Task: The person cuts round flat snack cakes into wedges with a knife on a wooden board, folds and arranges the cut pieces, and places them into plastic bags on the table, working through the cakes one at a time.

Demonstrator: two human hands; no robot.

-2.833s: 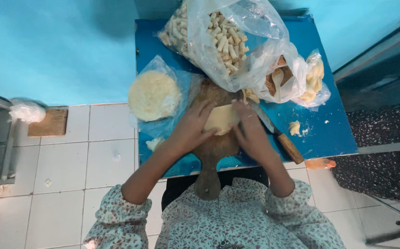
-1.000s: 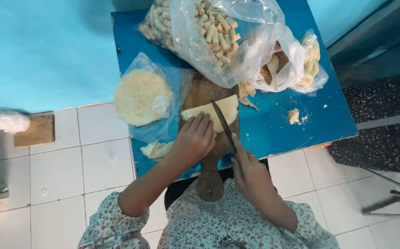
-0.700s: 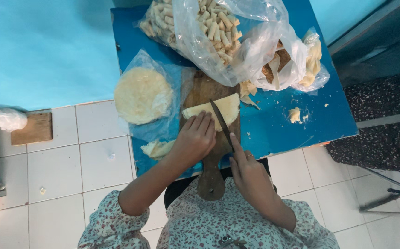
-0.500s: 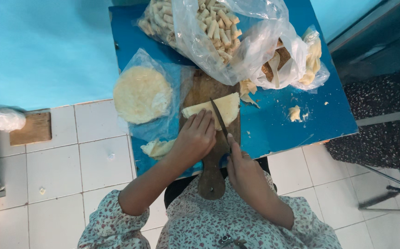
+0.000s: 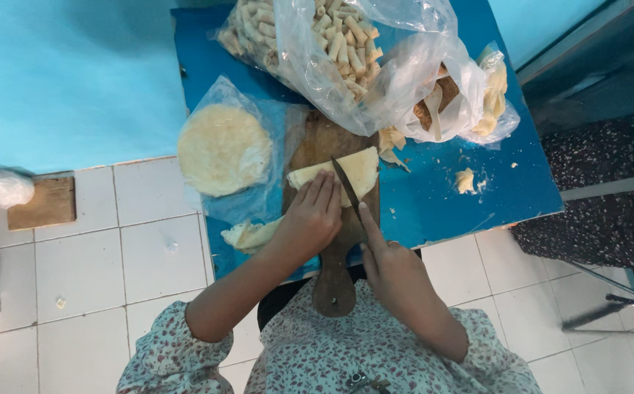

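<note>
1. Left hand (image 5: 315, 219): lies palm down on the wooden cutting board (image 5: 329, 241), fingers extended and close together, their tips pressing the near-left part of the folded pastry sheet (image 5: 339, 172); it closes around nothing.
2. Right hand (image 5: 390, 270): fingers curled around the handle of the knife (image 5: 346, 191), index finger stretched along the back of the blade; the handle itself is hidden in the fist.
3. Knife: blade laid across the folded pastry sheet, tip pointing toward the far edge of the table.
4. Folded pastry sheet: pale, roughly wedge-shaped, lying across the far half of the board.
5. Cutting board: near the front edge of the blue table (image 5: 514, 197), its handle overhanging that edge.
6. Round stack of wrappers (image 5: 223, 149): in clear plastic, at the table's left edge.
7. Bag of rolled pieces (image 5: 331, 44): at the far edge, partly overlapping the board.
8. Smaller bag (image 5: 470, 95): toward the far right corner.
9. Dough scrap (image 5: 465, 180): on bare table, right of the board.
</note>
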